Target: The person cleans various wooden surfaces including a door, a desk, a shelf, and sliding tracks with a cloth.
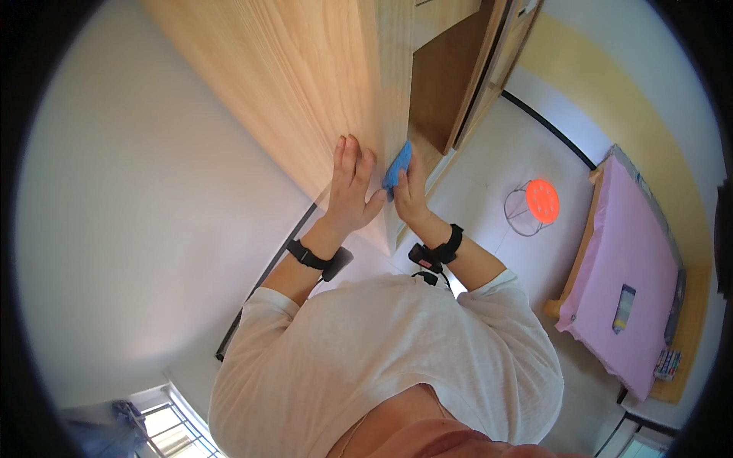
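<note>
A tall light-wood wardrobe stands in front of me. Against its broad side panel lies my left hand, flat, with the fingers stretched out and nothing held. At the panel's narrow front edge my right hand grips a blue cloth, pressed to the wood. Part of the cloth is hidden under the fingers. Both wrists wear black straps with small dark devices on them.
To the right of the cabinet is an opening with a brown inner panel. An orange round stool with metal legs stands on the floor. Further right is a table under a pink cloth. A white wall runs along the left.
</note>
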Demonstrator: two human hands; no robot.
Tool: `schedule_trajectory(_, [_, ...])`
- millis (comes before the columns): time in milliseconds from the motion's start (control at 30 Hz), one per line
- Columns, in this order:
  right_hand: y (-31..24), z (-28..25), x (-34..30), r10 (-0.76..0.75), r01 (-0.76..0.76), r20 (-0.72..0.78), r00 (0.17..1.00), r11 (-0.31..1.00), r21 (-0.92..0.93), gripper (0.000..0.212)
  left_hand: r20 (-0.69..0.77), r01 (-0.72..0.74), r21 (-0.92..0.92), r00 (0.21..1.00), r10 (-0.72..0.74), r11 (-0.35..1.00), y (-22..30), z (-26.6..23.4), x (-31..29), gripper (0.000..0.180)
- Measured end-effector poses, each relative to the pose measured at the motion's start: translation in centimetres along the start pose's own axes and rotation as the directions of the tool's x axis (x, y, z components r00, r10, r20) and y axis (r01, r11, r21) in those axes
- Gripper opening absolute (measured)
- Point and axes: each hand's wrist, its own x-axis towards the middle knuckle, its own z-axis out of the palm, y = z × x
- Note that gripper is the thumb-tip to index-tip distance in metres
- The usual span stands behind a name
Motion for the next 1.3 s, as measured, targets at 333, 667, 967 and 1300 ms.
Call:
schedule_trajectory(333, [-0.4, -0.4, 2.2, 0.090, -0.117, 0.182, 0.979, 0.982, 0.147, 0.044, -0.117, 0.073, 0.051, 0.991, -0.066, 0.996, -0.6, 1.8, -0.7, 0.078])
schedule_trajectory(667, [-14.1, -0.4, 21.2, -0.412, 0.274, 0.304, 0.859, 0.871, 0.408, 0.025, -0.188, 0.225, 0.260, 0.966, -0.180, 0.939, 0.0, 3.6, -2.4, 0.083])
schedule_trajectory(967, [-11.6, 1.9, 19.7, -0.462, 0.319, 0.146, 0.875, 0.775, 0.545, 0.033, -0.233, 0.354, 0.242, 0.925, -0.300, 0.904, 2.4, 3.5, -2.1, 0.080])
schedule_trajectory(1300, [2.7, -1.0, 4.9, -0.155, -0.115, 0.515, 0.843, 0.883, 0.454, 0.040, -0.250, 0.582, -0.002, 0.787, -0.564, 0.813, 4.6, 4.3, -1.4, 0.086])
